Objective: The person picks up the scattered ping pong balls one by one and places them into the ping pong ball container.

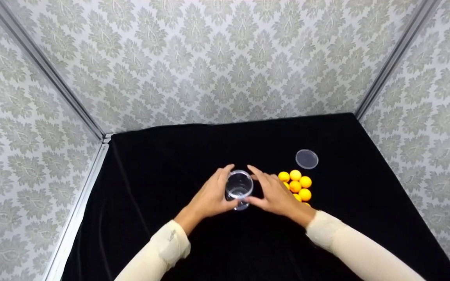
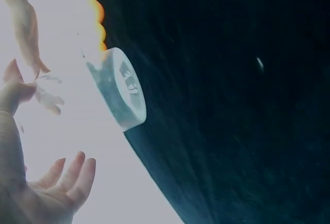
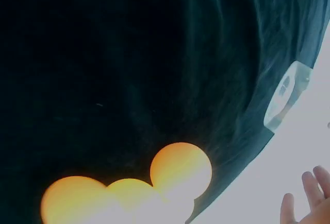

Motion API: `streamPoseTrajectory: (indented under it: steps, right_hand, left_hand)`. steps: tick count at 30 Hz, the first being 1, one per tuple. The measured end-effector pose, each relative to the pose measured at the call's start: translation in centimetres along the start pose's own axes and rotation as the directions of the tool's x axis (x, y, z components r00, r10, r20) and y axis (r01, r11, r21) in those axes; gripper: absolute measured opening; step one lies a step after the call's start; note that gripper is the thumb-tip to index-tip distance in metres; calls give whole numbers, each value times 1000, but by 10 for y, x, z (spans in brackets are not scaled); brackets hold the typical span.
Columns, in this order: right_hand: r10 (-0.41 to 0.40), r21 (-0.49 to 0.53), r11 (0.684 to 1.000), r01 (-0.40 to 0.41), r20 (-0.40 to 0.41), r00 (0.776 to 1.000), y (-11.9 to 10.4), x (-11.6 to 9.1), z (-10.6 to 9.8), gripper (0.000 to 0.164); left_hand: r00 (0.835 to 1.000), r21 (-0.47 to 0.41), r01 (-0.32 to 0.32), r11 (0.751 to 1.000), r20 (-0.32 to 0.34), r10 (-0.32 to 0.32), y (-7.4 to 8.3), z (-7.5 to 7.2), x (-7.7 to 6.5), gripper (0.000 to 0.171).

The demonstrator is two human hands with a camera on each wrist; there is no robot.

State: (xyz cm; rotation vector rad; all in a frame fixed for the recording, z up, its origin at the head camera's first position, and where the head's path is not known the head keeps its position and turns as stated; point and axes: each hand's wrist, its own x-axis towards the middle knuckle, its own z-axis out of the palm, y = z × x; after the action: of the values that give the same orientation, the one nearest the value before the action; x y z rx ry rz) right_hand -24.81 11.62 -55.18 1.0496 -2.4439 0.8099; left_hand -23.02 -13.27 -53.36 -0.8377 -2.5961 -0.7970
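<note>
A clear round jar (image 1: 239, 184) with its mouth up is between the two hands on the black cloth. My left hand (image 1: 214, 191) lies along its left side, fingers reaching past the rim and thumb at the near side. My right hand (image 1: 275, 194) mirrors it on the right, the two thumbs close together in front. Fingers look extended and spread rather than wrapped around the jar. In the left wrist view the jar's base (image 2: 121, 90) shows against the dark cloth, apart from the left fingers (image 2: 69, 183); glare hides its upper part.
Several orange balls (image 1: 295, 186) are clustered just right of the right hand, which partly covers them. Beyond them lies a clear round lid (image 1: 307, 159). Patterned wall panels (image 1: 225, 66) enclose the table, covered by black cloth (image 1: 162, 156).
</note>
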Motion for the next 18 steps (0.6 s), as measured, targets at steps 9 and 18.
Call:
streamPoseTrajectory:
  steps: [9,18]
  right_hand:
    - [-73,-10,997,72,-64,995,-16,-65,-14,99]
    - [-63,-60,996,60,-46,997,-14,-86,-2,96]
  left_hand:
    - [999,-58,-23,998,30,24,49,21,-35,104]
    - [998,-50,30,998,51,-28,49,42,-49,101]
